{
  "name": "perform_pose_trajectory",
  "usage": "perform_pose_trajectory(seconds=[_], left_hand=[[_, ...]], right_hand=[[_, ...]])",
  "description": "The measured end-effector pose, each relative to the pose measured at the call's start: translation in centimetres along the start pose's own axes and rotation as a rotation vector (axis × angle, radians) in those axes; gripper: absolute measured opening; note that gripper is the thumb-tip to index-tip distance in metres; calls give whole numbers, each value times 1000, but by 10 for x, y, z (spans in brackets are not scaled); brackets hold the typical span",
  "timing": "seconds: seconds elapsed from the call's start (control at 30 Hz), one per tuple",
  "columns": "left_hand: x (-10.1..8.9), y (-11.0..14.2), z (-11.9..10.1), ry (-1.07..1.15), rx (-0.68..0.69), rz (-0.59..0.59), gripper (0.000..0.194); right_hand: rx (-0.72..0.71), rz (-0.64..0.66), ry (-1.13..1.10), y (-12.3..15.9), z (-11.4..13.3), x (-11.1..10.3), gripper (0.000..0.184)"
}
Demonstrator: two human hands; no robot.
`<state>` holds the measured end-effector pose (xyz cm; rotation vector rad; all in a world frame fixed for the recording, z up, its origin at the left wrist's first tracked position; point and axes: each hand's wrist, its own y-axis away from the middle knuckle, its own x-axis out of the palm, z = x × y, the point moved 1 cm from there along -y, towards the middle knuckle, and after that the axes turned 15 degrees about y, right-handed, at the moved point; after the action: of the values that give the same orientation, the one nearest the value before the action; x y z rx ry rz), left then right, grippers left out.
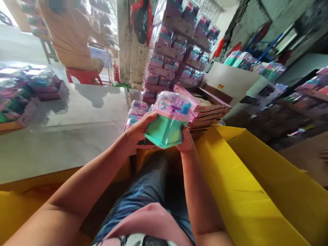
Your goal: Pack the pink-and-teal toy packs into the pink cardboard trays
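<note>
A plastic-wrapped toy box (165, 130) with a green base, a pink rim and a clear domed top is held up in front of me. Small purple and blue pieces show through its top. My left hand (140, 128) grips its left side, and my right hand (186, 140) grips the lower right side. Just behind it, a pink tray of similar wrapped toys (137, 111) sits at the table's end. To the right of that lies a stack of flat pink cartons (207, 111).
A white table (87, 109) stretches left, with trays of wrapped toys (46, 82) on it. Tall stacks of packed trays (164, 51) rise ahead. A large yellow box (230, 171) stands open at my right. Another person (74, 37) sits on a red stool (83, 76) at the far left.
</note>
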<state>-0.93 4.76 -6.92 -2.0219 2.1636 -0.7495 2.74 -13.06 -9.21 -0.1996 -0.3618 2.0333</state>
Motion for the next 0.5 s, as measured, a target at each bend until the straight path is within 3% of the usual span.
perform_pose_trajectory(seconds=[0.07,0.17,0.23,0.3,0.37,0.5], left_hand=[[5,-12,12,-87,0,18,80],[6,-16,18,-393,120,-121,76],[8,-11,18,-521,165,-142,81],[11,-6,21,-578,129,-73,88],[11,-4,27,-543,29,-45,91],[10,-4,49,-93,-272,-10,81]], right_hand=[[60,-31,-80,7,-9,-14,70],[66,-139,-70,16,-23,-24,57],[26,-268,2,18,-32,-21,63],[-35,-374,85,18,-38,-15,75],[-65,-404,158,18,-40,-10,77],[10,-309,145,21,-34,-24,62]])
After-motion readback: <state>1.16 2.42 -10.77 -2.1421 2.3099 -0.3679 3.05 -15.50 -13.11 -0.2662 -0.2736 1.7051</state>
